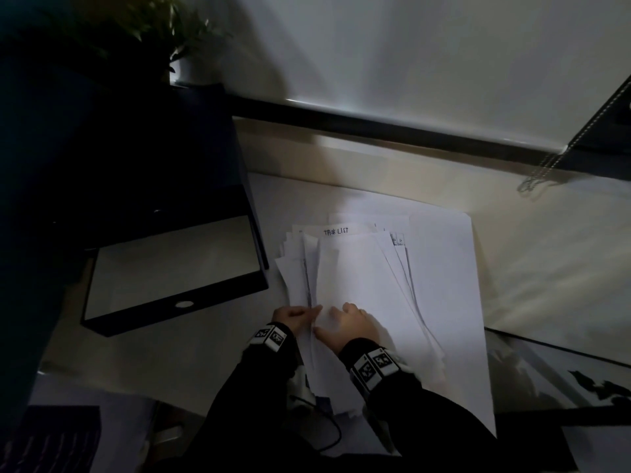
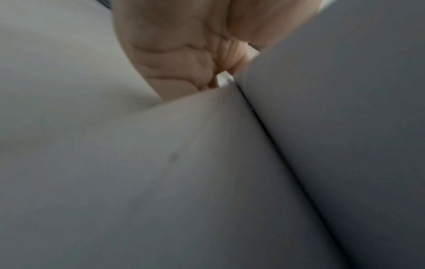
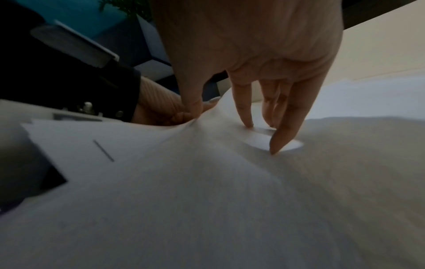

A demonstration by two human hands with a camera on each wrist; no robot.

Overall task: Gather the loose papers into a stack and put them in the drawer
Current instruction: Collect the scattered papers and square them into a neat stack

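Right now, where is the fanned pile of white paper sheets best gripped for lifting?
Probably at its near short edge, from the person's side. The fanned pile of white paper sheets lies lengthwise away from them; the left hand pinches that edge, and the right hand presses its fingertips on top. The far ends splay unevenly.

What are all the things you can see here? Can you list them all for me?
papers: many, white, a messy pile on the table, one reading TASK LIST
big sheet: one, white, under the pile
drawer: one, black, open, left of the papers
plant: one, green, far left, behind the drawer
chain: one, silvery, far right
cable: one, black, near edge
table: one, pale
left hand: grips the pile's near left edge
right hand: fingertips press on the top sheet
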